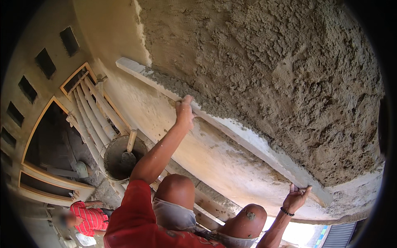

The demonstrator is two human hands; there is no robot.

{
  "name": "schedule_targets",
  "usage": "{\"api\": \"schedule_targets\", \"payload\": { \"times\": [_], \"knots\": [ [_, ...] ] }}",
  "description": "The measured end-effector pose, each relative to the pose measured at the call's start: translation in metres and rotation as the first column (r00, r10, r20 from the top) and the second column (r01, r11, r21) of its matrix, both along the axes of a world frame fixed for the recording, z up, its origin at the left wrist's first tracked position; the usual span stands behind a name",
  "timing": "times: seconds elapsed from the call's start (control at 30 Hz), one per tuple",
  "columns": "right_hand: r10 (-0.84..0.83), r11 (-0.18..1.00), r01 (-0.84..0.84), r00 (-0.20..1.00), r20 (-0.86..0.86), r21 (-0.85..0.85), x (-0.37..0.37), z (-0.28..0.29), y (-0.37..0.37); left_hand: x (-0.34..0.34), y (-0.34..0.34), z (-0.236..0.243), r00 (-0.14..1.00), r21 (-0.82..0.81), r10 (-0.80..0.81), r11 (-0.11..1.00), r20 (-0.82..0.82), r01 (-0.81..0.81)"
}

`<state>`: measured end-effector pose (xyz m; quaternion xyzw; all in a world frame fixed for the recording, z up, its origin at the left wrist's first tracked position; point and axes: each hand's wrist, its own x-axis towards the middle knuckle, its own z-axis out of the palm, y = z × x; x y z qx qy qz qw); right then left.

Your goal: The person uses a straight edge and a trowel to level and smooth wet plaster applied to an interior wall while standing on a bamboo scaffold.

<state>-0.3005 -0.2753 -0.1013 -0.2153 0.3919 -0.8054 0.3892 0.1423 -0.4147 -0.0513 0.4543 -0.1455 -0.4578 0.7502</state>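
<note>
A long, pale straightedge board (231, 124) lies slantwise against the wall, along the lower border of rough wet plaster (264, 70). Grey mortar clings to its upper edge. My left hand (185, 112) grips the board left of its middle, fingers wrapped over the edge. Near the board's right end, my right hand (295, 199) grips it too, with a dark beaded bracelet on the wrist. Below the board the wall (215, 144) is smoother and smeared with thin mortar. Left of my left forearm stands a bucket (108, 159) with mortar and a wooden-handled trowel (131, 142) in it.
Bamboo poles and planks (93, 111) form a scaffold at left; more planks (206, 202) run beneath my bent knees. Far below, a person in a red striped shirt (91, 218) is on the floor level. A wooden door frame (39, 128) and small dark wall openings (45, 63) line the left wall.
</note>
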Motion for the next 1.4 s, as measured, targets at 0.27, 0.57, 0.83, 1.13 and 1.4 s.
{"api": "schedule_targets", "payload": {
  "times": [0.27,0.57,0.83,1.13,1.4],
  "knots": [
    [-0.031,0.999,0.031,0.999,0.015,0.009,-0.070,-0.026,0.011,-0.062,0.020,-0.042,0.998,-0.112,-0.018,0.993,0.063,0.024],
    [-0.059,0.996,0.062,0.998,-0.036,0.066,0.037,0.044,-0.009,0.022,-0.012,0.025,0.980,-0.086,0.167,0.984,0.109,-0.158],
    [-0.025,0.997,0.024,1.000,0.011,0.069,0.019,0.033,-0.004,0.010,-0.001,0.031,0.998,-0.068,0.050,0.997,0.039,-0.047],
    [-0.080,0.997,0.080,0.997,-0.020,-0.003,-0.089,0.002,0.012,-0.077,0.023,-0.040,0.915,-0.152,-0.012,0.985,0.403,0.081],
    [-0.172,0.985,0.172,0.984,0.040,-0.003,-0.058,0.044,-0.001,-0.072,0.018,0.026,0.995,-0.076,0.085,0.994,0.052,-0.081]
  ]
}}
